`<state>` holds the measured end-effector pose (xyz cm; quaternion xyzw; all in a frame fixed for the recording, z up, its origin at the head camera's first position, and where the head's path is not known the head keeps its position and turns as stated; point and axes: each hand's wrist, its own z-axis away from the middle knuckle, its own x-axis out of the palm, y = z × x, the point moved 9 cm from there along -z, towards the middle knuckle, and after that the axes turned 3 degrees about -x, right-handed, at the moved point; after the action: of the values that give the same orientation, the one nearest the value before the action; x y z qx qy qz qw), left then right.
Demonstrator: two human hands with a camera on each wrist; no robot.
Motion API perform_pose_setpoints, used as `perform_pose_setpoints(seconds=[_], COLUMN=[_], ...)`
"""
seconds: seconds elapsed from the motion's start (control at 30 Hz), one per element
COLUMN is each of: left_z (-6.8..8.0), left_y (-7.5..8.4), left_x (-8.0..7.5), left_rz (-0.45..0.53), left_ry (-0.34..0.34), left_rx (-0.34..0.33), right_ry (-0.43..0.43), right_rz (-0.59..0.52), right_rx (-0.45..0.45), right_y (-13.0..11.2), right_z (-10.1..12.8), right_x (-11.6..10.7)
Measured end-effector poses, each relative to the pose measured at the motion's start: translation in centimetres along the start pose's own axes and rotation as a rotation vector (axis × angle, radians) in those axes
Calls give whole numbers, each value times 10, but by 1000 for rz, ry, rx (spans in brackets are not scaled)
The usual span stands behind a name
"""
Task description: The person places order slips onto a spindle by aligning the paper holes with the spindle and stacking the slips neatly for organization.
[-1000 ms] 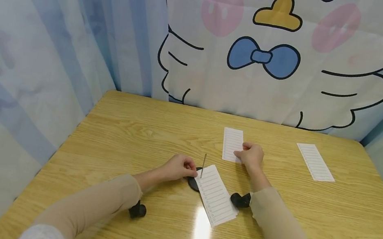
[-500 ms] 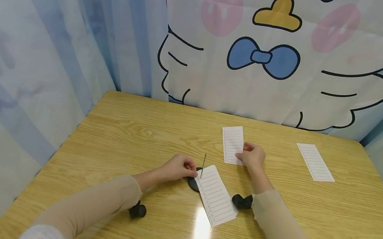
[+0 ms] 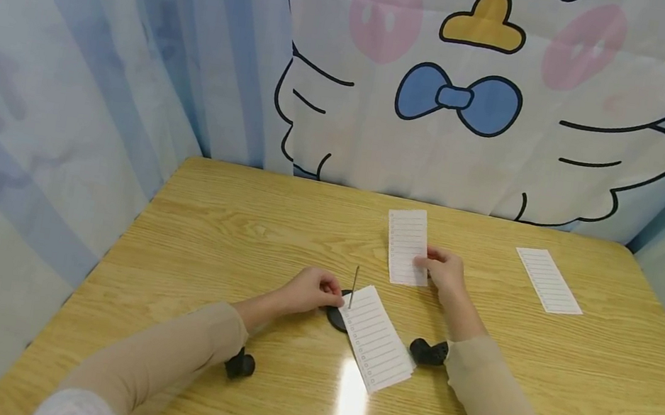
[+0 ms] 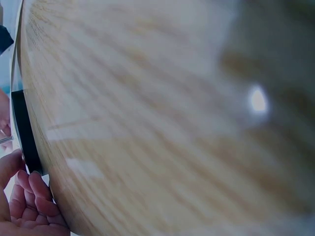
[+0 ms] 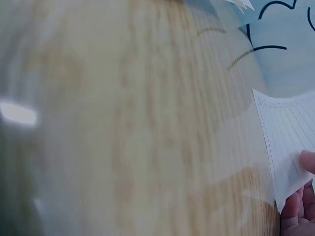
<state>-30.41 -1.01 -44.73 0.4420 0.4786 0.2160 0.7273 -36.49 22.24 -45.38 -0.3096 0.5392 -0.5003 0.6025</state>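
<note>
A bill spike with a round black base (image 3: 335, 319) and a thin upright metal rod (image 3: 354, 282) stands mid-table. Several lined paper slips (image 3: 377, 343) are on its rod, slanting toward the near right. At their upper left corner my left hand (image 3: 308, 291) pinches the paper, close beside the base; the left wrist view shows its fingers (image 4: 34, 194) by the base's dark edge. My right hand (image 3: 445, 271) pinches a single lined paper slip (image 3: 406, 244) by its lower right side, tilted up from the table. The right wrist view shows the thumb on that slip (image 5: 285, 132).
Another lined slip (image 3: 548, 281) lies flat at the right of the wooden table (image 3: 227, 220). A curtain with a cartoon print (image 3: 449, 160) hangs behind the far edge, and blue curtains (image 3: 61, 124) flank the table. Dark wrist cameras (image 3: 428, 352) sit at both cuffs.
My right hand has drawn slightly right and raised the single slip from lying nearly flat to tilted up. The left hand and the slips on the spike have stayed in place.
</note>
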Motion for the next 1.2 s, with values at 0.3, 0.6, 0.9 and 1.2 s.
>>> perform_pose_setpoints(seconds=[0.3, 0.6, 0.9, 1.2], left_z=[0, 0, 1, 1], left_y=[-1, 1, 2, 1], left_x=[-1, -1, -2, -2], left_rz=[-9, -17, -11, -6], left_ry=[4, 0, -4, -4], left_rx=[-1, 6, 12, 8], right_ry=[-28, -52, -47, -22], right_rz=[-161, -269, -283, -270], right_rx=[34, 22, 39, 64], right_y=[3, 5, 4, 6], right_z=[-2, 0, 1, 3], right_x=[-1, 1, 0, -5])
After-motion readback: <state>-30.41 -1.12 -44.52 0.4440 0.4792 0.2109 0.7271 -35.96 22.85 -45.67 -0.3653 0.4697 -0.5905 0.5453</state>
